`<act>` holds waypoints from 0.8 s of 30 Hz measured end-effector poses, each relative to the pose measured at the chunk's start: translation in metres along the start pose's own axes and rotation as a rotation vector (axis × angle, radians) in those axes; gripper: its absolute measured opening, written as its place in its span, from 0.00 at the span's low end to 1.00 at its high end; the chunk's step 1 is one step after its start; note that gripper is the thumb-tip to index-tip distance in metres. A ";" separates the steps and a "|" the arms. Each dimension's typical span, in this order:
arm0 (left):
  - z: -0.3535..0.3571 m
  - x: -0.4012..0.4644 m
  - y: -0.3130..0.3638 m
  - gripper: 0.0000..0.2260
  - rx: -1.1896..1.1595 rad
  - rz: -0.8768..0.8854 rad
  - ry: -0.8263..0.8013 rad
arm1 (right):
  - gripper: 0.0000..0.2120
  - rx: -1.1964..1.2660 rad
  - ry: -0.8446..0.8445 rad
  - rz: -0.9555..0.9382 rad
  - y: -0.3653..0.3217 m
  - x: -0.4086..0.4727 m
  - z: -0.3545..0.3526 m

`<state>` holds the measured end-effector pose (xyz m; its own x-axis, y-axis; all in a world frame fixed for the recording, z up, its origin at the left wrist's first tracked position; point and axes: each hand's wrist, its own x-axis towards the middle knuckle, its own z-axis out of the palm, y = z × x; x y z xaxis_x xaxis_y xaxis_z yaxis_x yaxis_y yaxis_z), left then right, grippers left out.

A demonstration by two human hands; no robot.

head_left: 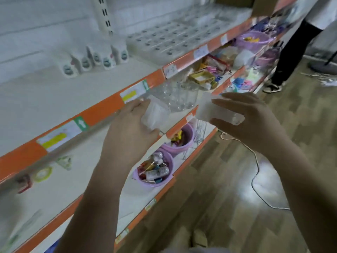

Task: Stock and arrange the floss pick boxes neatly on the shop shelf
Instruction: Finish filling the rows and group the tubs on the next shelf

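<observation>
Bright overhead light, floor (262, 172) glare; motion blur (wide-angle bend at edges).

Two hands up in front of a shop shelf (102, 112) with an orange edge. Left hand (127, 128) near the middle, fingers curled round a clear floss pick box (155, 115). Right hand (249, 117) at 3 o'clock, pinching another clear box (217, 110), well apart from the first. Small white packs (94, 59) standing in a row at 11 o'clock. Flat clear boxes (169, 39) laid in neat rows at 12 o'clock. Purple bowls (155, 168) of small things on a lower shelf at 6 o'clock. White cord (255, 161) on the wooden floor at 4 o'clock. Someone's legs (291, 48) at 2 o'clock.
</observation>
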<state>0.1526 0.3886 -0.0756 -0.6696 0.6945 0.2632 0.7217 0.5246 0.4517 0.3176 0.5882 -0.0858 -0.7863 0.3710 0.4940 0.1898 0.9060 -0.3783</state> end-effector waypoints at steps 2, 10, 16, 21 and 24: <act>0.028 0.023 0.035 0.31 -0.026 0.005 -0.021 | 0.23 -0.020 0.032 0.040 0.037 -0.004 -0.019; 0.101 0.116 0.125 0.31 -0.018 0.107 -0.074 | 0.22 0.011 0.126 0.185 0.163 0.002 -0.060; 0.133 0.205 0.145 0.31 -0.074 0.114 -0.039 | 0.22 -0.002 0.130 0.265 0.242 0.054 -0.050; 0.176 0.304 0.149 0.30 -0.105 0.124 0.036 | 0.23 0.016 0.143 0.283 0.303 0.138 -0.021; 0.182 0.366 0.159 0.30 -0.149 0.135 0.076 | 0.23 0.027 0.121 0.304 0.336 0.198 -0.015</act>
<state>0.0543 0.8160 -0.0627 -0.5839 0.7116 0.3907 0.7756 0.3468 0.5275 0.2349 0.9690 -0.1033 -0.6202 0.6465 0.4443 0.3882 0.7451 -0.5424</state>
